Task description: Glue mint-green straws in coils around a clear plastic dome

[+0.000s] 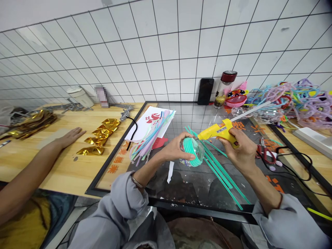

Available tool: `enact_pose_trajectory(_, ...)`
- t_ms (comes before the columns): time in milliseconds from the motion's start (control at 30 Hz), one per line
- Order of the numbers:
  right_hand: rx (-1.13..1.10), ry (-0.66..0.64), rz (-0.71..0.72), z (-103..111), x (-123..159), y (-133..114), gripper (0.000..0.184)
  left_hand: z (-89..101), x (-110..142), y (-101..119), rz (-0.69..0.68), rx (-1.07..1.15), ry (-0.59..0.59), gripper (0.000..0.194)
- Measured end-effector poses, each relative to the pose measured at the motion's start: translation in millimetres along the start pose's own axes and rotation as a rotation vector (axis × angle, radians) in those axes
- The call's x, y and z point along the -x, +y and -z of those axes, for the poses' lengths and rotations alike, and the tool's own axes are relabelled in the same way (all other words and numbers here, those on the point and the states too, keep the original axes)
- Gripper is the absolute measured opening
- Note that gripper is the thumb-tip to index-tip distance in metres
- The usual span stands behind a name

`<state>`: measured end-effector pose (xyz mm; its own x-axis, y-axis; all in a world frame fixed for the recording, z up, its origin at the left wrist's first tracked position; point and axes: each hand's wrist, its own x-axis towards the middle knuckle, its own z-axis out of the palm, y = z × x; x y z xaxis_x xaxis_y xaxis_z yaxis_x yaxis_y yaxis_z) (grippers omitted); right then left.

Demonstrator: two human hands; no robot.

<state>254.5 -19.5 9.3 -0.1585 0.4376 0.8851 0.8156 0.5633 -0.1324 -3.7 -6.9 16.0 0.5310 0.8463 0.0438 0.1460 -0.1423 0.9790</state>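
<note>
My left hand (176, 148) is wrapped round a clear plastic ball (201, 149) that has bands of teal strip (192, 148) laid side by side across it. In my right hand (241, 148) is a yellow hot glue gun (216, 130), gripped by its handle. Its nozzle points left and lies close to the ball's upper right edge; whether they touch I cannot tell. A whitish glue stick (250, 111) sticks out of the gun's back. Several loose teal strips (220, 169) lie on the glass-topped board beneath and right of the ball.
White paper (135, 129) with pastel strips (153, 135) lies to the left. Scissors (267, 154) and a black cord (306, 162) are at right. A phone (205, 91) and a bottle (223, 90) stand by the wall. Gold foil pieces (98, 136) lie near another person's hand (71, 136).
</note>
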Motion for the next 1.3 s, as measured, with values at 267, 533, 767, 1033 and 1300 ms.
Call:
enact_pose_trajectory(267, -0.014, -0.009, -0.027, -2.2, 2.9, 1.2, 0.021, -0.3, 0.8, 1.5, 0.021, -0.001, -0.002, 0.069)
enact_pose_trajectory(533, -0.012, 0.016, 0.007, 0.1, -0.3, -0.8, 0.019, -0.5, 1.0, 1.7, 0.008, 0.002, 0.002, 0.068)
enact_pose_trajectory(767, 0.007, 0.026, 0.043, -0.2, -0.7, -1.2, 0.021, -0.3, 1.0, 2.6, 0.003, -0.018, 0.002, 0.069)
enact_pose_trajectory(1033, 0.010, 0.004, 0.027, -1.9, 1.2, 1.0, 0.021, -1.0, 1.3, 3.0, -0.001, -0.005, 0.012, 0.067)
enact_pose_trajectory(1300, -0.011, 0.020, 0.019, -3.0, 2.3, 1.6, 0.023, -1.1, 0.9, 3.8, 0.005, -0.015, 0.006, 0.066)
